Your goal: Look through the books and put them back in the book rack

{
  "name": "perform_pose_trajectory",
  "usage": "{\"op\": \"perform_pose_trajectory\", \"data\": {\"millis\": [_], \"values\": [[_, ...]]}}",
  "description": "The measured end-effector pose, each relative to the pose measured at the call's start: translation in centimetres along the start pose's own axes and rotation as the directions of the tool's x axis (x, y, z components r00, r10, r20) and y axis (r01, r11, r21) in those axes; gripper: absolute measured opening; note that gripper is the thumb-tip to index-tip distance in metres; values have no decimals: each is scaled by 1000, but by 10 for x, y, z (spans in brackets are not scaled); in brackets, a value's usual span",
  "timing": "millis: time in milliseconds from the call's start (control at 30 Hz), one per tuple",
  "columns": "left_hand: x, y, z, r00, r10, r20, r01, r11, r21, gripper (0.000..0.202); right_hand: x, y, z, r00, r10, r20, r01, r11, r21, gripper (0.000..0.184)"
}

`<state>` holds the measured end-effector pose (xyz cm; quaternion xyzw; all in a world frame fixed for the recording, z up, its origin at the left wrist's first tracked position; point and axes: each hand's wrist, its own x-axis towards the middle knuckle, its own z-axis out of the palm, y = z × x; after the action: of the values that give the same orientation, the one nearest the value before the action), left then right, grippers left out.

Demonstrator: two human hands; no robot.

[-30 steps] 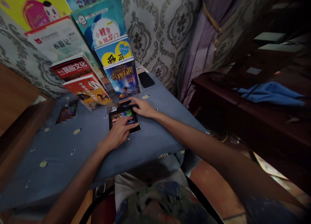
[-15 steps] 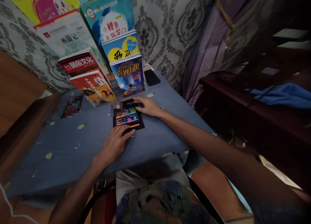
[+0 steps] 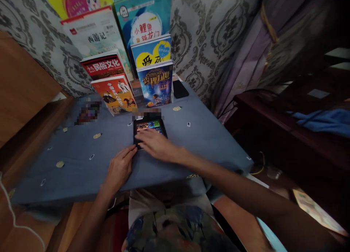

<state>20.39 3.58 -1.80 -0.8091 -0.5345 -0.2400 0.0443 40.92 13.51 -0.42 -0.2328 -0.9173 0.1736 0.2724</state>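
A black tablet (image 3: 150,126) with a lit, colourful screen lies flat on the blue cloth (image 3: 82,164) that covers the table. My right hand (image 3: 156,145) lies over its near half, fingers stretched out flat on the screen. My left hand (image 3: 119,168) rests on the cloth just left of the tablet's near corner, fingers loosely extended, fingertips by the tablet's edge. Neither hand holds anything.
Several books stand propped at the back, among them a dark blue one (image 3: 155,85) and a red-orange one (image 3: 115,95). A black phone (image 3: 180,89) lies behind them. A patterned wall, a purple curtain (image 3: 246,62) and a dark wooden bench (image 3: 295,131) with blue fabric are to the right.
My right hand moved from the tablet's far right edge down onto its near half. My left hand slid back off the screen onto the cloth. The view shifted left.
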Motion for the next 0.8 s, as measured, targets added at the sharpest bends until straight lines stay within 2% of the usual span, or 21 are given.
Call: {"op": "perform_pose_trajectory", "data": {"millis": [100,167,400,567,667,800], "values": [[0,-1,-1,1000,-13,21,13,1000,13,44,-17,-38,17,995,-35,92,33,999,19,57],[0,-2,0,1000,-9,22,9,1000,0,45,-30,-43,18,992,-19,123,20,1000,-7,64],[-2,-5,2,1000,-3,4,3,1000,-25,47,-71,-3,-3,991,122,58,-115,988,-106,61],[4,-7,-2,999,-17,41,19,999,-45,45,-79,4,-3,988,149,45,-140,978,-155,54],[19,-15,-2,990,-60,128,63,998,-24,49,-78,1,-3,989,146,26,-140,978,-153,52],[56,-36,3,977,-99,186,97,995,20,51,-78,0,-6,990,142,17,-138,979,-149,53]]}}
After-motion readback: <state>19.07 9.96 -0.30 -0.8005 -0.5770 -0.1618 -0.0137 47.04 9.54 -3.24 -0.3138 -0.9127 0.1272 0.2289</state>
